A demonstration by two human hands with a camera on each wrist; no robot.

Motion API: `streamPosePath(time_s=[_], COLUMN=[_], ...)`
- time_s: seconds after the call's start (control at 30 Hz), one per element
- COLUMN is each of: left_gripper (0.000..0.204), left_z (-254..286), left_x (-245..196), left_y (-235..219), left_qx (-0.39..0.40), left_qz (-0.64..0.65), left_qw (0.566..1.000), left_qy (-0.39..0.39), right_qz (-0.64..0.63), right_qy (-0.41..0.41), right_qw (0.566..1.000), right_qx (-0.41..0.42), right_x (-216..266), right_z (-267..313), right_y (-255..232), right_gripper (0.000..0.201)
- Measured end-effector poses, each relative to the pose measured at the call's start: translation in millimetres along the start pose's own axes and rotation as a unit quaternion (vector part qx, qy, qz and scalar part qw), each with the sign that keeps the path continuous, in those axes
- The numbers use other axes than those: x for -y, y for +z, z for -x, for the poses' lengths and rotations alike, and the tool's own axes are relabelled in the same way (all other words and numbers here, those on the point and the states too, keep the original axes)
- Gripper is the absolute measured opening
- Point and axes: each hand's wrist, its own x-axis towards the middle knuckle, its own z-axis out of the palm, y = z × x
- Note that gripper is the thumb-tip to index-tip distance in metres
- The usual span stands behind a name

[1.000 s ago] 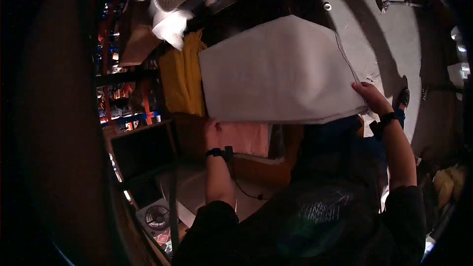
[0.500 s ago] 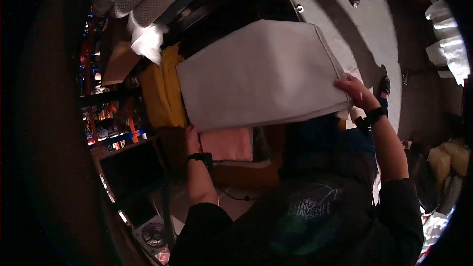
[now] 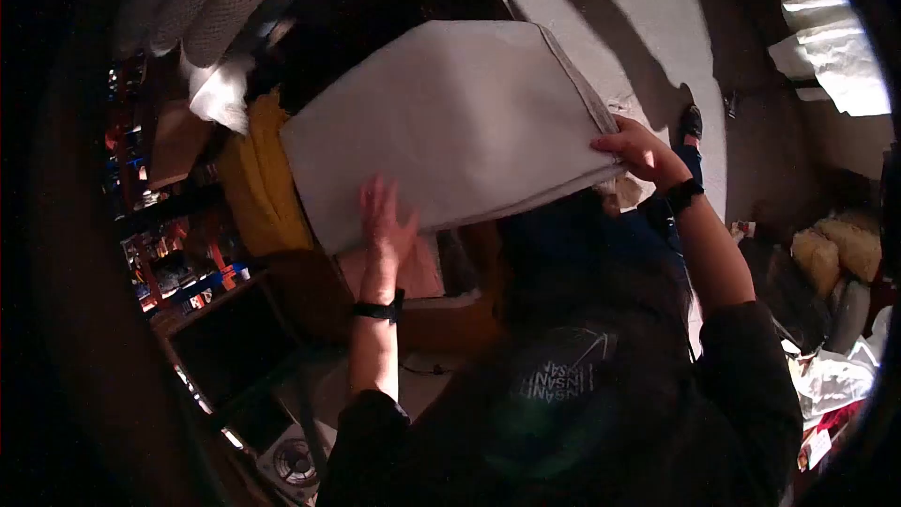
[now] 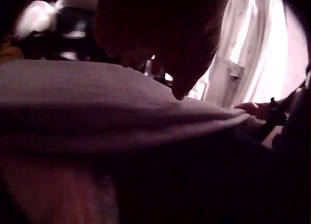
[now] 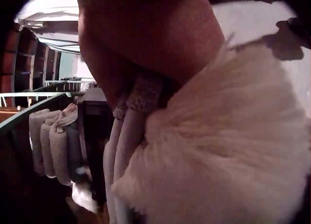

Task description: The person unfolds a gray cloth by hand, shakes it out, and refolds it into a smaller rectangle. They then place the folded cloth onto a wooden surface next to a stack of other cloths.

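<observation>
A large folded pale grey cloth [image 3: 450, 122] spans the space in front of me, its layered edge showing on the right. My right hand [image 3: 643, 152] grips its near right corner, thumb on top. Below that hand hangs a cream fluffy tassel [image 5: 218, 141], large in the right wrist view beside the gripped folds [image 5: 133, 117]. My left hand [image 3: 387, 225] rests on the cloth's near left part with fingers spread. In the left wrist view this hand [image 4: 165, 34] appears dark, fingertips right at the cloth's surface [image 4: 73, 83].
Yellow fringed fabric [image 3: 267, 192] lies at the cloth's left edge, and folded pink fabric [image 3: 424, 277] beneath its near side. Rolled knitted textiles [image 3: 235, 0] and a white furry piece [image 3: 218, 94] are at upper left. A fan [image 3: 293, 460] sits low left; yellow bundles [image 3: 840, 253] lie at right.
My left hand has left the cloth's near left corner and moved onto its top with fingers spread. The right hand keeps its grip at the right edge. The head view has shifted right.
</observation>
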Motion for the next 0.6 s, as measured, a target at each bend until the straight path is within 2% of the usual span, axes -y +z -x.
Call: streamPosePath(time_s=[0.03, 0.07, 0.13, 0.17, 0.2, 0.23, 0.27, 0.3, 0.33, 0.37, 0.43, 0.5, 0.57, 0.6], left_gripper=[0.056, 0.056, 0.063, 0.063, 0.063, 0.063, 0.063, 0.062, 0.060, 0.060, 0.054, 0.049, 0.045, 0.042], left_z=[-8, -15, -26, -29, -33, -36, -39, -39, -39, -39, -40, -40, -40, -41], left_x=[-36, -58, -89, -99, -106, -111, -113, -114, -115, -116, -118, -118, -118, -118], left_y=[-8, -4, 4, 8, 11, 12, 13, 13, 13, 11, 7, 12, 16, 16], left_qx=[0.036, 0.040, 0.097, 0.099, 0.103, 0.107, 0.108, 0.114, 0.120, 0.122, 0.128, 0.128, 0.128, 0.104], left_qz=[0.007, 0.015, 0.052, 0.056, 0.073, 0.090, 0.091, 0.082, 0.072, 0.071, 0.029, 0.027, 0.025, 0.048], left_qw=[0.998, 0.998, 0.982, 0.981, 0.975, 0.969, 0.967, 0.966, 0.965, 0.965, 0.966, 0.964, 0.961, 0.963], left_qy=[0.046, 0.049, 0.153, 0.158, 0.182, 0.206, 0.210, 0.216, 0.220, 0.220, 0.224, 0.232, 0.245, 0.245], right_qz=[0.023, -0.052, -0.041, -0.031, 0.091, 0.089, 0.233, 0.373, 0.418, 0.416, 0.499, 0.498, 0.546, 0.545], right_qy=[-0.006, 0.012, 0.014, 0.010, 0.009, 0.009, -0.007, -0.022, -0.102, -0.101, -0.165, -0.170, -0.229, -0.229], right_qw=[1.000, 0.998, 0.999, 0.999, 0.995, 0.995, 0.972, 0.927, 0.901, 0.902, 0.850, 0.850, 0.805, 0.805], right_qx=[-0.002, 0.030, -0.007, -0.035, -0.032, -0.037, -0.039, -0.039, -0.050, -0.050, -0.020, -0.033, -0.050, -0.051], right_x=[-1, -5, -3, -1, 4, 1, -6, -16, -28, -35, -34, -35, -37, -34], right_z=[0, -2, 8, 11, 16, 16, 13, 9, 10, 9, 10, 9, 5, 4], right_y=[-5, -11, -9, -7, -8, -9, -10, -11, -8, -10, -4, 2, 3, 2], right_gripper=[0.049, 0.058, 0.064, 0.070, 0.078, 0.078, 0.077, 0.076, 0.070, 0.070, 0.063, 0.057, 0.047, 0.047])
